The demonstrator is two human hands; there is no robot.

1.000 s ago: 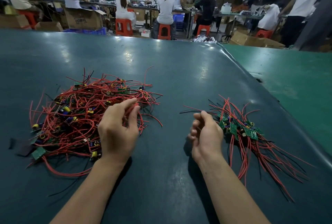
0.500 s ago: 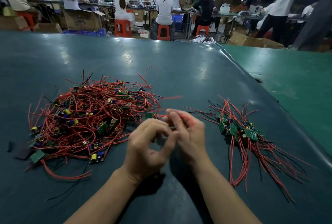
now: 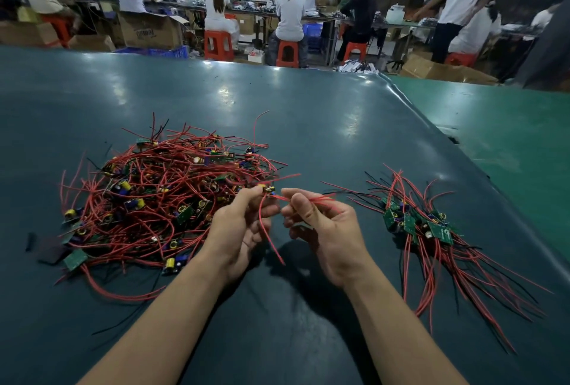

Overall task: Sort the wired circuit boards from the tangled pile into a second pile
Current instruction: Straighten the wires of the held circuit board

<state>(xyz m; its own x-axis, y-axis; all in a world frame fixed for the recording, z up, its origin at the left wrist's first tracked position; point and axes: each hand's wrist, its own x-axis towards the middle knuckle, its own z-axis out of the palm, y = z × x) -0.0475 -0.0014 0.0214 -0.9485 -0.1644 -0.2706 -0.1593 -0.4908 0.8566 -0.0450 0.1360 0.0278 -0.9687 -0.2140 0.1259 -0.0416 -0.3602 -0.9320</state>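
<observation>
Both hands now meet between the piles, lifted off the table. A second earlier the left hand rests on the tangled pile and the right hand sits curled beside the second pile. Half a second ago the two come together low over the table. Now the left hand pinches one board clear of the tangled pile's edge, while the right hand grips its red wires, which stretch between the fingers. One loose red wire dangles below the left hand.
</observation>
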